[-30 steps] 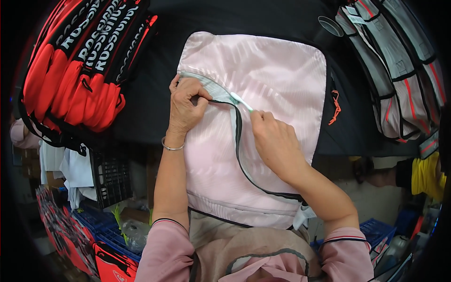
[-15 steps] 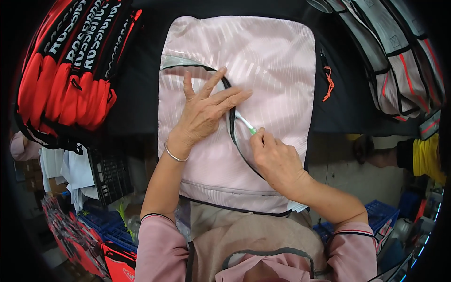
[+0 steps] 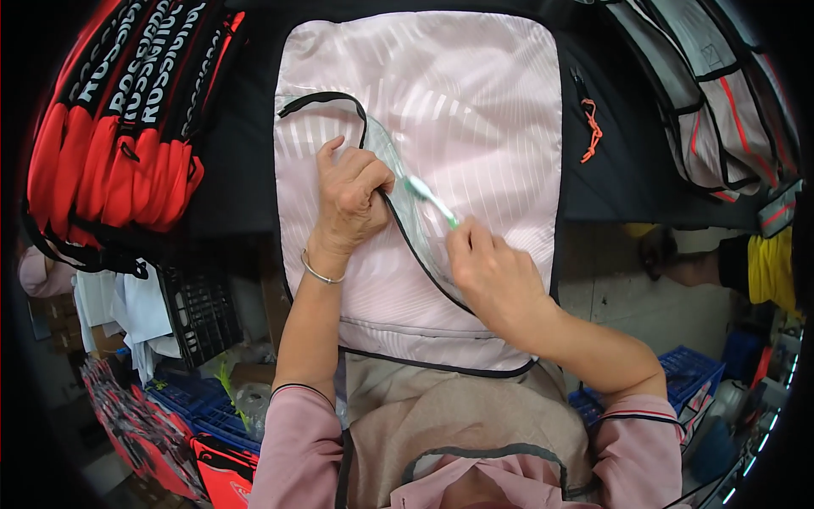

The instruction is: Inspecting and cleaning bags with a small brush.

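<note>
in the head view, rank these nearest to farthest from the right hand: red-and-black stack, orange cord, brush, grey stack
From the right hand:
1. Brush: in its grip, pointing up and left.
2. Orange cord: up and right, beside the pink fabric.
3. Grey stack: farther right.
4. Red-and-black stack: far left.

A fabric panel (image 3: 475, 93) is lying on the tabletop (image 3: 242, 170), overhanging its near edge; a zipper (image 3: 318, 98) is crossing the panel; a toothbrush (image 3: 432, 201) is extending over it from right fingers (image 3: 471, 241) toward left fingers (image 3: 373, 175); stacked bags (image 3: 114, 170) are lying left, pouches (image 3: 725, 119) right; a corded tool (image 3: 590, 127) is lying between.
</note>
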Tool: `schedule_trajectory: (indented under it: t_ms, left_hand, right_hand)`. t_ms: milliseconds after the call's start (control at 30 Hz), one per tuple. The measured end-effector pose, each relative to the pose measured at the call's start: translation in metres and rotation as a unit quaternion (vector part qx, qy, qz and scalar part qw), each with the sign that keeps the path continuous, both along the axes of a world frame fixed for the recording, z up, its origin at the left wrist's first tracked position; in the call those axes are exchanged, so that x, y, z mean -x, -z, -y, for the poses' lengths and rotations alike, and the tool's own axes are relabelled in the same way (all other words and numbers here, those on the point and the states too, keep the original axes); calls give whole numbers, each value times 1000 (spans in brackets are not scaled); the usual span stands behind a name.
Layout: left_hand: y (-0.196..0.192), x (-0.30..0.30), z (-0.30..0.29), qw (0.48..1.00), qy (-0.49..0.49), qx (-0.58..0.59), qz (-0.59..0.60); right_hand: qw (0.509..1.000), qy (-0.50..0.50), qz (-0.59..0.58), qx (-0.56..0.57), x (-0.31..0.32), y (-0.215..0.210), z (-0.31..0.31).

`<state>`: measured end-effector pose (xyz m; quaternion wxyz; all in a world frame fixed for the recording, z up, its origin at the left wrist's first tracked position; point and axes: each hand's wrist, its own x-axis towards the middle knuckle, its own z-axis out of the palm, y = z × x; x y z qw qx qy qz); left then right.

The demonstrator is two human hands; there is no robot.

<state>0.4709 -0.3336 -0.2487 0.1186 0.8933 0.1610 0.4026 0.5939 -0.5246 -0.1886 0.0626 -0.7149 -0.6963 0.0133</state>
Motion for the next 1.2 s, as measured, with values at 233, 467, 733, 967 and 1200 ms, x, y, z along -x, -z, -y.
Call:
schedule_trajectory:
  t_ms: [233,467,733,967,1200]
  left_hand:
    - [2,1,1,1000,-11,14,5]
    - [5,7,0,1000,-12,6,18]
    - [-6,30,61,989,59,-27,-136]
    - [14,45,79,989,83,2,-118]
    - [12,42,89,989,95,-13,-117]
  right_hand:
    - [999,-40,9,24,-6,-9,22]
    - [996,-70,15,44,-2,2,60]
    - [993,-95,-4,64,-27,-10,59]
    - [980,-169,43,95,-32,-3,62]
    - [971,-212,20,112,-53,-24,68]
